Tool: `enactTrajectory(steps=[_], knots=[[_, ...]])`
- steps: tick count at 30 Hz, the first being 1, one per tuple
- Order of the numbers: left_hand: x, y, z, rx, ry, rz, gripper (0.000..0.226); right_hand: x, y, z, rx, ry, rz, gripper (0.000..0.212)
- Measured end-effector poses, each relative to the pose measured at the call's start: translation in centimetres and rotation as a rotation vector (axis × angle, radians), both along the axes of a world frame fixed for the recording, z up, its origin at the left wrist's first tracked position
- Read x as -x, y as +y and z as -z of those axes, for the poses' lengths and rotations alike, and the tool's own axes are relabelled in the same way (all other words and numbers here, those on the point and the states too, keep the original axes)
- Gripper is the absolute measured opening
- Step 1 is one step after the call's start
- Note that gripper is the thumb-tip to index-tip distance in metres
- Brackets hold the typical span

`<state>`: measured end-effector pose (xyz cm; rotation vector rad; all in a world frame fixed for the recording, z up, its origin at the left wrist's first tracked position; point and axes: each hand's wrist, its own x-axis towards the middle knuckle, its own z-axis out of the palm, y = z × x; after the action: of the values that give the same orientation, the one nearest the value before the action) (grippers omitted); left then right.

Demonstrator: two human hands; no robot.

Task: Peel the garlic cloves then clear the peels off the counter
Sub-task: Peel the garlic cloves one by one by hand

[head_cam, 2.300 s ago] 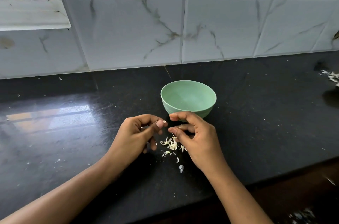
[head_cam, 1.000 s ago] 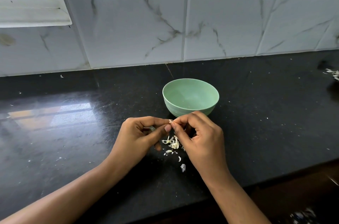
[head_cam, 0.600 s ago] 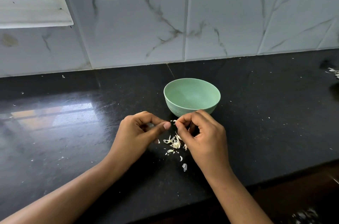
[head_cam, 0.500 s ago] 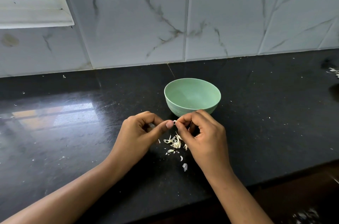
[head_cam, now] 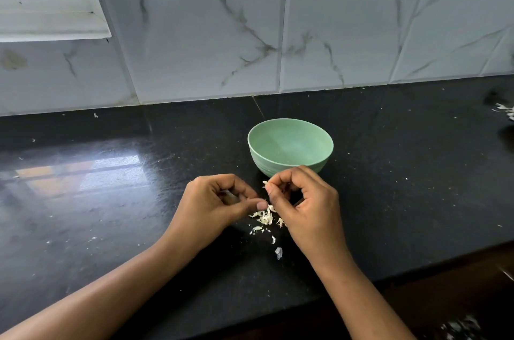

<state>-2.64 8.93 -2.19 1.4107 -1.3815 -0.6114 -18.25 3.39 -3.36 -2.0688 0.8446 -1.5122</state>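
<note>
1. On the black surface (head_cam: 111,228), near its front edge, both hands work close together just in front of a green bowl (head_cam: 258,161).
2. The left hand (head_cam: 217,206) has its grip curled in. Its fingers are folded round what looks like a small pale garlic clove (head_cam: 229,196), of which only a sliver shows. The thumb lies stretched toward the right hand.
3. The right hand (head_cam: 306,211) has its grip pressed together at thumb and forefinger, pinching a thin white peel scrap (head_cam: 265,183) that sticks out to the left. Its other fingers are curled in behind.
4. The left thumb tip sits just below that pinch, right beside the right thumb; whether the two touch cannot be told.
5. A pile of peels (head_cam: 264,217) lies on the surface under and between the hands. A few loose bits trail toward the front edge, the last of them a single flake (head_cam: 278,252).
6. The bowl stands upright just behind the right hand, whose knuckles overlap its front wall in this view.
7. More peels (head_cam: 504,111) lie at the far right edge of the surface, well apart from the hands.
8. Behind the surface rise white marbled wall tiles (head_cam: 194,33), with a window frame (head_cam: 50,16) at the upper left. Its light is mirrored on the surface to the left of the hands.
</note>
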Motion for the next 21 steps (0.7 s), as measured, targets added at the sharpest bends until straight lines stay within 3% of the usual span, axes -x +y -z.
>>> enactTrajectory(steps=[3, 12, 18, 21], knots=[[0.16, 0.09, -0.21, 0.031, -0.007, 0.023, 0.032, -0.03, 0.01, 0.06, -0.029, -0.015, -0.026, 0.006], [0.22, 0.06, -0.54, -0.065, 0.211, 0.098, 0.013, -0.11, 0.25, -0.1, -0.07, 0.02, -0.095, 0.005], [0.62, 0.12, 0.1, -0.094, 0.072, 0.188, 0.027, 0.2, 0.05, -0.45, -0.48, -0.231, -0.278, 0.012], [0.19, 0.03, 0.36, -0.068, -0.079, 0.142, 0.043, 0.27, -0.01, -0.4, -0.512, -0.211, -0.296, 0.012]])
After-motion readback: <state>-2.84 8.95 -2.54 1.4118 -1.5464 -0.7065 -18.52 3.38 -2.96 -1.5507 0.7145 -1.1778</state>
